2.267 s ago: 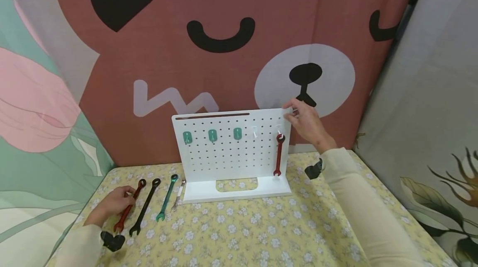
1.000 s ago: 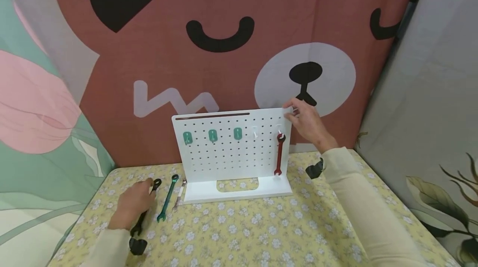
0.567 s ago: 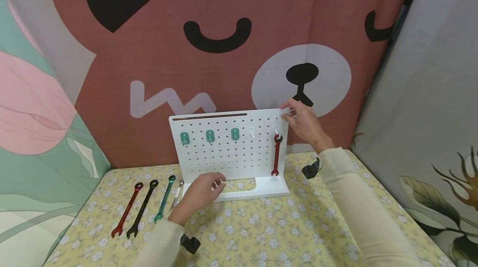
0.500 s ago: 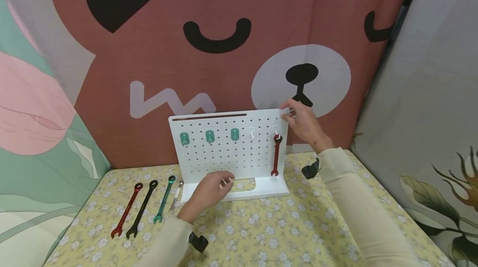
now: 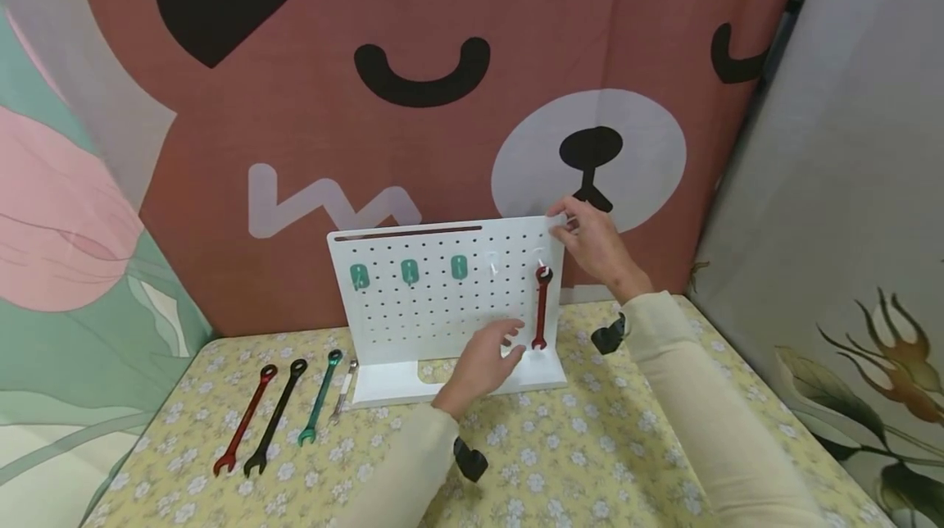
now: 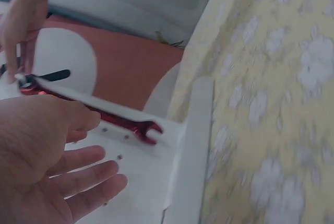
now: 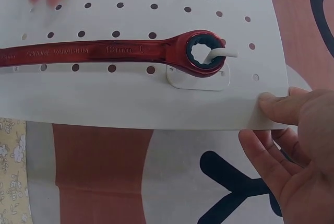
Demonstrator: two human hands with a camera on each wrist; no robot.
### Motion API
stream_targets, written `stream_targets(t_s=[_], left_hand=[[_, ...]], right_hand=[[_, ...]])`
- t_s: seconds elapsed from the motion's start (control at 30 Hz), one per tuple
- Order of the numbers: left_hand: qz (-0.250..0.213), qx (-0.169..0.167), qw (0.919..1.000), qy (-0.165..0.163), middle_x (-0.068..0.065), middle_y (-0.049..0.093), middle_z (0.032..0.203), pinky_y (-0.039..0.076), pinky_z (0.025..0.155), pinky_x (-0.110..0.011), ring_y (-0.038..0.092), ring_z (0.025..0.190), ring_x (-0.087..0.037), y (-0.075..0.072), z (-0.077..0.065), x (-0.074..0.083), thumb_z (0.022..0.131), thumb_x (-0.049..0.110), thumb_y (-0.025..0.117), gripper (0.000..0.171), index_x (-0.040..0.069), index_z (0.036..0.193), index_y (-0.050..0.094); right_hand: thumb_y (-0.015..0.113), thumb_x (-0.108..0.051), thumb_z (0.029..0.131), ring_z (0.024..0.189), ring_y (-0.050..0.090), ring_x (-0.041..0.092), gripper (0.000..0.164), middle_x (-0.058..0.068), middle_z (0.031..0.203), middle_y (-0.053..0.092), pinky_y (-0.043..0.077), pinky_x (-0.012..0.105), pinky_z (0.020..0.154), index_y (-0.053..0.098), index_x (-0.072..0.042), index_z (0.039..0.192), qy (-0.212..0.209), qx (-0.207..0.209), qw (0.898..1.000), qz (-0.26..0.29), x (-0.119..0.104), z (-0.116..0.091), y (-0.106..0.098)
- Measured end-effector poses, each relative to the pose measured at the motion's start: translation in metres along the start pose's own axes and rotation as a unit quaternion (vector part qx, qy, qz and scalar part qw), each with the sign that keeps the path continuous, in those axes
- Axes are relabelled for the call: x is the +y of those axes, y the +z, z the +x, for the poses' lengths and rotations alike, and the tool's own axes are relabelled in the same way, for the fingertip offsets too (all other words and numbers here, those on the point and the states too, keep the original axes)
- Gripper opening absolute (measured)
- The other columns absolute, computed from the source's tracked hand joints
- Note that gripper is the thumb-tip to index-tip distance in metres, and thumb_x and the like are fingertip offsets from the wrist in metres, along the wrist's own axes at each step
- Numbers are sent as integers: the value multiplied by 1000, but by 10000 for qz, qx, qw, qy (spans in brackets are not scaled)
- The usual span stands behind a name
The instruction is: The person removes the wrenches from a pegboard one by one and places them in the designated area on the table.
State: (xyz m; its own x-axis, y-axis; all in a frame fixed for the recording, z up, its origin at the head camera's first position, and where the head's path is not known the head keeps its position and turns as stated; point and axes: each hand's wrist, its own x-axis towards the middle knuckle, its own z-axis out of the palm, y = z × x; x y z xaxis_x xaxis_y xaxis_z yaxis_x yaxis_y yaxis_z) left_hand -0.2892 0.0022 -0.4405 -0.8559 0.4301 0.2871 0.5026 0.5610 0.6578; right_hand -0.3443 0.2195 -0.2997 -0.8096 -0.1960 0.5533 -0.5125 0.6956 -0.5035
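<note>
A red combination wrench (image 5: 542,308) hangs by its ring end from a white hook near the right side of the white pegboard (image 5: 428,323). My left hand (image 5: 483,360) is in front of the board, just left of that wrench, fingers spread and holding nothing. In the left wrist view its thumb overlaps the wrench shaft. My right hand (image 7: 302,135) pinches the board's upper right corner, thumb on the front face and fingers behind. Close up, the wrench's ring (image 7: 205,52) sits around the hook peg.
Left of the board, a red wrench (image 5: 245,421), a black wrench (image 5: 276,417), a green wrench (image 5: 320,398) and a small silver wrench (image 5: 344,390) lie on the flowered tablecloth (image 5: 516,462). Three green hooks (image 5: 409,271) and another white hook (image 5: 493,264) are on the board.
My left hand has left the row of wrenches on the cloth and moved right, across the board's base to the hanging wrench. My right hand has stayed at the board's corner.
</note>
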Motion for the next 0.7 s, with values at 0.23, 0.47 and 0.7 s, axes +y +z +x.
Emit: stream_targets(t_s=[0.23, 0.47, 0.7], left_hand=[[-589, 342, 9976, -81, -12, 61, 138, 55, 93, -35, 64, 118, -27, 22, 21, 5, 102, 11, 65, 49, 7, 149, 52], [-1449, 540, 9879, -100, -6, 65, 131, 54, 93, -27, 64, 116, -21, 26, 35, 7, 99, 2, 67, 46, 9, 144, 58], [-1708, 738, 9823, -234, -2, 69, 107, 56, 85, -26, 67, 99, -16, 35, 42, 9, 99, 6, 69, 23, 5, 122, 69]], right_hand=[[68, -6, 100, 104, 64, 33, 20, 16, 119, 63, 56, 50, 82, 64, -9, 120, -36, 14, 10000, -20, 0, 0, 0], [69, -4, 100, 104, 65, 33, 21, 15, 118, 63, 56, 50, 83, 64, -8, 119, -145, 47, 9998, -89, -1, 2, 2], [68, -4, 100, 104, 65, 33, 20, 15, 116, 63, 57, 50, 83, 64, -8, 119, -167, 45, 9997, -144, -1, 1, 0]])
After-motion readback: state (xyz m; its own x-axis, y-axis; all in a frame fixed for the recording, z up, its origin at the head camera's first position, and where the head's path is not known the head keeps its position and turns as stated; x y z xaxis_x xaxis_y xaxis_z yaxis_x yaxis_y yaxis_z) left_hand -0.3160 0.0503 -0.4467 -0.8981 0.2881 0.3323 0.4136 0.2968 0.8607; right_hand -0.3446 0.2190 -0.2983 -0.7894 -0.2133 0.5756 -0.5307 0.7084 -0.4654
